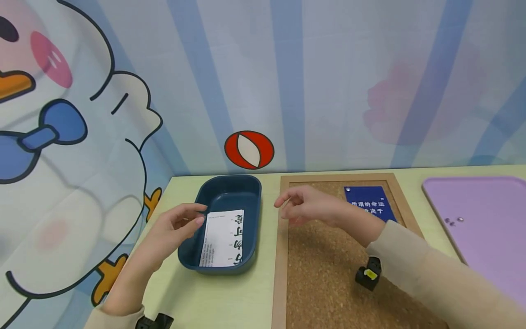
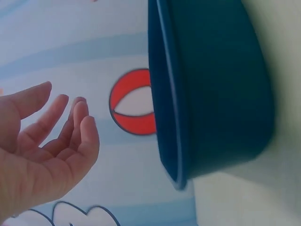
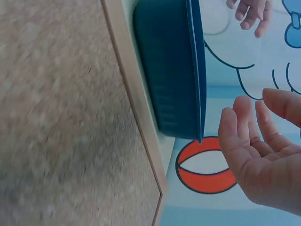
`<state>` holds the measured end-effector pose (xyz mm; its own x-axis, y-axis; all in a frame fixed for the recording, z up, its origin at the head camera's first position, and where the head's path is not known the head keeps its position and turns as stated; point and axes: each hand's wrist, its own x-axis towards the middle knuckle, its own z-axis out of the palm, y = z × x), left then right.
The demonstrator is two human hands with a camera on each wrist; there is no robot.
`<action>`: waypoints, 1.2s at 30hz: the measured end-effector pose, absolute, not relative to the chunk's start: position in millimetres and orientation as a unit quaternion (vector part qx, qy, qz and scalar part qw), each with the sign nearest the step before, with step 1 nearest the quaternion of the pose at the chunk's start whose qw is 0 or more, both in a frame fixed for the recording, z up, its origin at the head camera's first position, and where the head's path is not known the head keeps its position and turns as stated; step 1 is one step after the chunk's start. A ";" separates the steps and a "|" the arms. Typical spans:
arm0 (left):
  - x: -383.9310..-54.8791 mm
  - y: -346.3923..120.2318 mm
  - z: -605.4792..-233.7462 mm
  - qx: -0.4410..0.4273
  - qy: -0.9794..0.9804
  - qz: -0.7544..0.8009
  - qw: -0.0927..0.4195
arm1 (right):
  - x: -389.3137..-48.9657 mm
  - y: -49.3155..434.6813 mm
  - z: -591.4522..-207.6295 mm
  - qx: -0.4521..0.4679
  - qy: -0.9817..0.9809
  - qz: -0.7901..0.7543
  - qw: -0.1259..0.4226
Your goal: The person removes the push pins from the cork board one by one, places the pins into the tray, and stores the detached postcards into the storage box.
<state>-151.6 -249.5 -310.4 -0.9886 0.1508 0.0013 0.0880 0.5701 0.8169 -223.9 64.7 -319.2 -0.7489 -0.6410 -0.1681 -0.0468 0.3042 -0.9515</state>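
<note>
A dark blue plastic bin (image 1: 258, 228) stands on the pale table, and white printed cards (image 1: 222, 240) with black characters lie in it. My left hand (image 1: 174, 233) hovers at the bin's left rim, its fingers loosely bent with nothing between them. Over the left frame of a cork board (image 1: 320, 274) my right hand (image 1: 306, 205) hangs in the air, also holding nothing. A blue card (image 1: 365, 198) with white writing sits on the board's upper right, with a pin at its top left corner; my right forearm hides its lower part.
To the right lies a purple tray (image 1: 493, 228), with a few small pins (image 1: 460, 220) near its left edge. A patterned cloth backdrop (image 1: 337, 91) rises behind the table. Black wrist cameras (image 1: 368, 274) are strapped to both sleeves.
</note>
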 end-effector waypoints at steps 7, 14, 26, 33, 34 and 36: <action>-145.1 -229.5 -302.2 0.097 0.887 0.449 0.042 | -222.6 92.4 -318.6 -0.246 0.758 -0.539 0.272; -136.4 -212.4 -302.8 0.123 0.878 0.460 0.047 | -220.9 120.8 -318.6 -0.234 0.764 -0.540 0.265; -130.0 -177.2 -307.3 0.198 0.844 0.482 0.124 | -216.5 165.6 -316.4 -0.192 0.765 -0.562 0.251; -129.1 -149.7 -316.1 0.233 0.834 0.478 0.148 | -215.3 189.0 -320.2 -0.180 0.765 -0.570 0.240; -129.0 -145.9 -318.4 0.236 0.831 0.479 0.153 | -215.1 192.3 -320.9 -0.181 0.766 -0.570 0.237; -128.1 -138.8 -323.6 0.252 0.821 0.486 0.162 | -215.1 199.0 -323.0 -0.180 0.767 -0.571 0.230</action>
